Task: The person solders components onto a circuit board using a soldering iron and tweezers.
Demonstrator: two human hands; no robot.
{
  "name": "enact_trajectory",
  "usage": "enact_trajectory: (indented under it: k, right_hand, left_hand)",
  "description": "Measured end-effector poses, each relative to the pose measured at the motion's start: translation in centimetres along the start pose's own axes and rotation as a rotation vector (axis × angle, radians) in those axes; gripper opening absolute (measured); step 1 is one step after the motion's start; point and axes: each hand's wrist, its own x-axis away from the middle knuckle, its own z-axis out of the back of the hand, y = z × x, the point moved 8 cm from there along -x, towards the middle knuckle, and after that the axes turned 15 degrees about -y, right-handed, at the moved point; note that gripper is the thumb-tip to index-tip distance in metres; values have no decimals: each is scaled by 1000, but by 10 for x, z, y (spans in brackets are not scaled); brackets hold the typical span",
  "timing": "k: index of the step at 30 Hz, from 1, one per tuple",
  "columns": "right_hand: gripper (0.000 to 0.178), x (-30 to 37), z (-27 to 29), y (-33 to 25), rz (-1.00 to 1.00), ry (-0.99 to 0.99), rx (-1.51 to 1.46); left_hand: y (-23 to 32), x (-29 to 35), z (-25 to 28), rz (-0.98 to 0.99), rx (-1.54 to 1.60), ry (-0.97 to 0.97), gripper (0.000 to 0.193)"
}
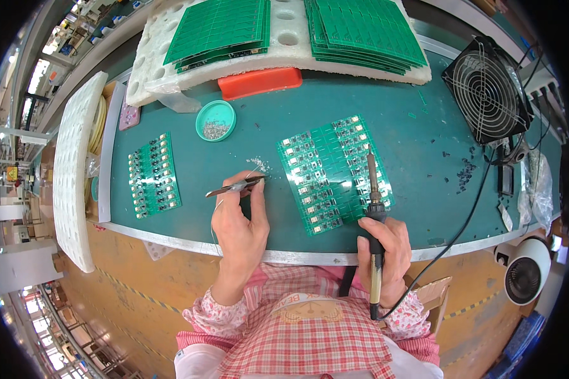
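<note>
My left hand (239, 221) is closed on a pair of dark metal tweezers (229, 188), their points directed right. A thin wire (214, 230), which looks like solder, runs by the same fingers. Just beyond the tweezers' points is a small pile of tiny pale parts (259, 165). My right hand (393, 245) grips a soldering iron (375, 243) by its handle. The iron's tip reaches over the right part of a green circuit board panel (325, 177), lying flat on the green mat. Whether the tip touches the board I cannot tell.
Left lies a second board panel (154, 177). A round teal dish (215, 121) holds small parts. Behind are a red tray (259, 83) and white foam (287, 54) bearing stacked boards (221, 28). A black fan (487, 91) and scattered black bits (466, 174) are right. The iron's cord (464, 227) trails rightward.
</note>
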Motion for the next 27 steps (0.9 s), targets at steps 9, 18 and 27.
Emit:
enact_trajectory:
  k: [9,18,27]
  right_hand:
    - [46,1,0,2,-4,-10,-21]
    - [46,2,0,2,-11,-17,-23]
    - [45,2,0,2,-17,-17,-30]
  left_hand:
    - [0,3,0,15,-16,11,13]
    - [-1,3,-1,10,-17,1,13]
    - [1,2,-2,40,33,-10,11]
